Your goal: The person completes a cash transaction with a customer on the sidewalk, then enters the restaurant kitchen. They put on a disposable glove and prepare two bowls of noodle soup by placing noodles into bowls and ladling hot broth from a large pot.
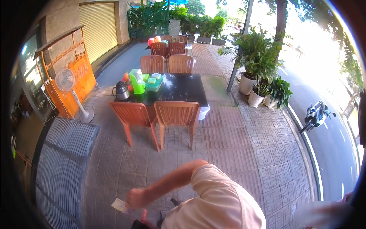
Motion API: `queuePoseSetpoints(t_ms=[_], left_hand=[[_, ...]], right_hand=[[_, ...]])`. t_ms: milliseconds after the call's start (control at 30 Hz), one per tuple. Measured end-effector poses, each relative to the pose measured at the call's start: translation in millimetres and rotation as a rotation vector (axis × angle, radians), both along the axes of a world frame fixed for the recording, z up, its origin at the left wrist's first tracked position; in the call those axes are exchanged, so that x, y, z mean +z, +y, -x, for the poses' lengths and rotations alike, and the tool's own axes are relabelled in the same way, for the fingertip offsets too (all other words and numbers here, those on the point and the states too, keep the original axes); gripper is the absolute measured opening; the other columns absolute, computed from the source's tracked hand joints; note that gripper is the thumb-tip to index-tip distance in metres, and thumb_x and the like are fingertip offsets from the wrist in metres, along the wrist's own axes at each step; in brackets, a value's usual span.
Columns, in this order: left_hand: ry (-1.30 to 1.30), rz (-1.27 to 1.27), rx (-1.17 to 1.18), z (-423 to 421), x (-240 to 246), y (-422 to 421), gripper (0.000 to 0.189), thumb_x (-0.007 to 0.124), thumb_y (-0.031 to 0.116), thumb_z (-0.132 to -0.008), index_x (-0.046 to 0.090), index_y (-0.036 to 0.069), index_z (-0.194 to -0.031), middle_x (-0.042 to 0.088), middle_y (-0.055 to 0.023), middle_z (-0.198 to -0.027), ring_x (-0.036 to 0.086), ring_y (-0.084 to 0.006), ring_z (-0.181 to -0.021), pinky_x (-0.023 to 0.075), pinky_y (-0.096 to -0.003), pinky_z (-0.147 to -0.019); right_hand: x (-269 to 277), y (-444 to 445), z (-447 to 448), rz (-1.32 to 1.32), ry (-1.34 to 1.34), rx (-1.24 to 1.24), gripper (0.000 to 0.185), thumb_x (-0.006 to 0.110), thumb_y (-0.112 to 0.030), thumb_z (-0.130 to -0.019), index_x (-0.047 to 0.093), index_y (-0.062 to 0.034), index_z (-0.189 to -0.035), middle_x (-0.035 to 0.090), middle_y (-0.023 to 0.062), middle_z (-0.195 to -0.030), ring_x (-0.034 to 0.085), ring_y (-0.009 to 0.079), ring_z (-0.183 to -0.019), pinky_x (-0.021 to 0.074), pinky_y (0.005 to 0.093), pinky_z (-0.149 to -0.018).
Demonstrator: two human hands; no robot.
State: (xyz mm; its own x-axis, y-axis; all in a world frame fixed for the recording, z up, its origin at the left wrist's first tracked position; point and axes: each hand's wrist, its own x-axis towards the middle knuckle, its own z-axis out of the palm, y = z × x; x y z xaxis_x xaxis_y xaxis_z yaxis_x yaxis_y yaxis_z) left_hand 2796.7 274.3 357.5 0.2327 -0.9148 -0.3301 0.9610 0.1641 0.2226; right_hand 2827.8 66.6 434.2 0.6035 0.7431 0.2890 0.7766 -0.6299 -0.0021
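My right hand [136, 198] is at the lower left of centre, the arm bent in a short beige sleeve [226, 189]. Its fingers are closed on a small pale yellowish piece of paper [118, 205], perhaps a banknote, which sticks out to the left. Just below, part of my left hand [145, 217] shows at the picture's bottom edge, one finger pointing up, beside a dark object [139, 224] that I cannot identify. The rest of that hand is cut off, so its grip is hidden. Dark straps [173, 202] lie near the shirt.
Plastic chairs [176, 114] surround a black table [183, 88] with a thermos jug [123, 91] and green containers [154, 83]. A standing fan [85, 116] and metal ramp [63, 171] are left; potted plants [256, 98], a kerb and a motorbike [316, 116] right. A blurred pale shape [321, 213] is lower right.
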Motion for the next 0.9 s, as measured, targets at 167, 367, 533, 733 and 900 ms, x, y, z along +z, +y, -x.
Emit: queuePoseSetpoints(t_ms=[167, 367, 533, 733, 900], left_hand=[[-0.009, 0.078, -0.068, -104, -6, 52, 0.071, 0.037, 0.071, -0.102, 0.066, 0.007, -0.105, 0.059, -0.008, -0.075, 0.051, -0.0172, -0.052, 0.041, -0.0286, -0.048], [-0.059, 0.207, -0.165, -233, -6, 149, 0.072, 0.035, 0.072, -0.102, 0.067, 0.007, -0.106, 0.059, -0.0079, -0.075, 0.05, -0.017, -0.051, 0.041, -0.0286, -0.049], [-0.119, 0.38, -0.258, -321, 2, 222, 0.073, 0.034, 0.072, -0.102, 0.067, 0.007, -0.107, 0.059, -0.0078, -0.076, 0.05, -0.0168, -0.051, 0.041, -0.0286, -0.049], [-0.019, 0.238, -0.154, -407, -11, 267, 0.074, 0.033, 0.073, -0.102, 0.067, 0.007, -0.106, 0.059, -0.008, -0.075, 0.05, -0.0169, -0.051, 0.0412, -0.0286, -0.049], [0.054, 0.099, -0.036, -500, -27, 272, 0.074, 0.033, 0.074, -0.102, 0.067, 0.008, -0.104, 0.059, -0.0082, -0.073, 0.051, -0.0172, -0.05, 0.0416, -0.0286, -0.048]], right_hand=[[-24, 44, -66, 0.104, 0.172, 0.106, 0.021, 0.063, -0.024, -0.089, 0.062, -0.0034, -0.09, 0.07, 0.0118, -0.078, 0.07, 0.0318, -0.069, 0.0536, 0.0471, -0.056], [-6, 120, -174, 0.126, 0.38, 0.081, 0.019, 0.063, -0.023, -0.089, 0.064, -0.0042, -0.091, 0.072, 0.0127, -0.079, 0.072, 0.034, -0.072, 0.0545, 0.0483, -0.056], [4, 178, -260, 0.189, 0.376, 0.123, 0.019, 0.064, -0.022, -0.089, 0.065, -0.0042, -0.094, 0.073, 0.011, -0.081, 0.074, 0.0341, -0.074, 0.0565, 0.0478, -0.058], [-7, 237, -363, 0.221, 0.347, 0.292, 0.018, 0.064, -0.023, -0.089, 0.064, -0.0049, -0.094, 0.072, 0.0094, -0.08, 0.073, 0.0322, -0.073, 0.056, 0.0465, -0.058], [-28, 259, -472, 0.121, 0.261, 0.354, 0.019, 0.064, -0.024, -0.09, 0.064, -0.006, -0.094, 0.071, 0.0085, -0.08, 0.073, 0.0311, -0.075, 0.0563, 0.0457, -0.06]])
